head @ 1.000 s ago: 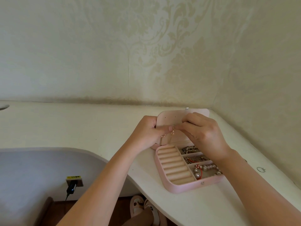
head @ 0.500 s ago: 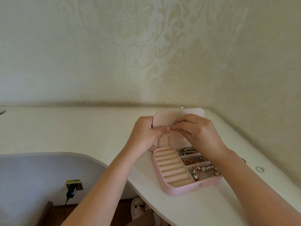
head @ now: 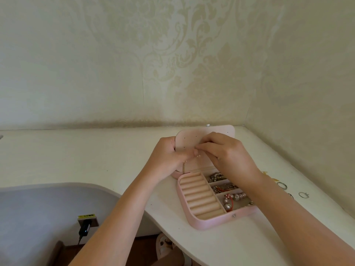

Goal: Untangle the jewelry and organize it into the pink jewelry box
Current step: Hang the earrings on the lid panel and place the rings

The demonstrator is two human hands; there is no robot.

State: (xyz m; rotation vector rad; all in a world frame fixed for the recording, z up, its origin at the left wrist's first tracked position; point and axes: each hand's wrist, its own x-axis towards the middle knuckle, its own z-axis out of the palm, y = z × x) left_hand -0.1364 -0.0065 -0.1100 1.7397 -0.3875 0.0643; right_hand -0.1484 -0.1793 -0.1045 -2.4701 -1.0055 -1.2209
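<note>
The pink jewelry box (head: 209, 224) lies open on the white desk, with beige ring rolls (head: 199, 196) on its left and beaded bracelets (head: 233, 198) in the compartments on its right. An inner panel with small holes (head: 187, 140) stands upright at the back. My left hand (head: 169, 156) grips that panel's left edge. My right hand (head: 224, 152) pinches a small pearl earring (head: 197, 156) against the panel, fingertips meeting my left thumb. A thin gold piece (head: 184, 167) hangs below my left hand.
Several silver rings (head: 303, 194) and a gold piece (head: 275, 179) lie on the desk to the right of the box, near the wall corner. The desk edge curves away at the left, with a wall socket and black plug (head: 85, 226) below it.
Both hands have stayed together at the panel, shifting slightly along it. The camera has tilted a little, so the box sits slightly lower-left in view.
</note>
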